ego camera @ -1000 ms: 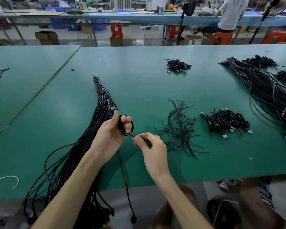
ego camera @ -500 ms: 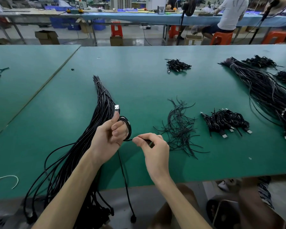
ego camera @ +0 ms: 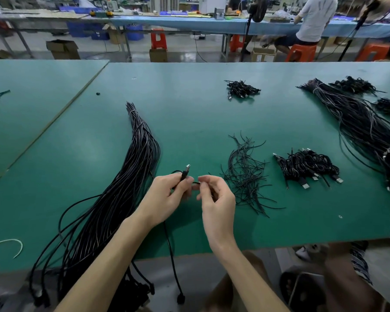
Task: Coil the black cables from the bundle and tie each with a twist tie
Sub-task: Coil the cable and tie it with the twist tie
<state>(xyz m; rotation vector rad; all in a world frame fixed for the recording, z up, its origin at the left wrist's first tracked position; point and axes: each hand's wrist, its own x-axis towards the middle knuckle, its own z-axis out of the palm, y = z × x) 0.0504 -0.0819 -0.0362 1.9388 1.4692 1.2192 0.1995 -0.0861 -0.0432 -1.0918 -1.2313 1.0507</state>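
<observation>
Winding the cable (ego camera: pixel 170 248) neatly needs even loops and light tension, fingers of the left hand (ego camera: pixel 164 199) curled round its plug end (ego camera: pixel 185 174), fingers of the right hand (ego camera: pixel 216 199) pinching the strand just beside.

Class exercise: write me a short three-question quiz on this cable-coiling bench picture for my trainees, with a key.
1. True or false: the left hand holds a black cable whose metal plug sticks up out of the grip.
2. Where does the loose pile of twist ties lie? A: on the table, right of the right hand; B: in the person's lap; C: on the floor.
3. Fill in: the finished coils lie to the ___ of the twist ties.
Key: 1 true; 2 A; 3 right.
</observation>
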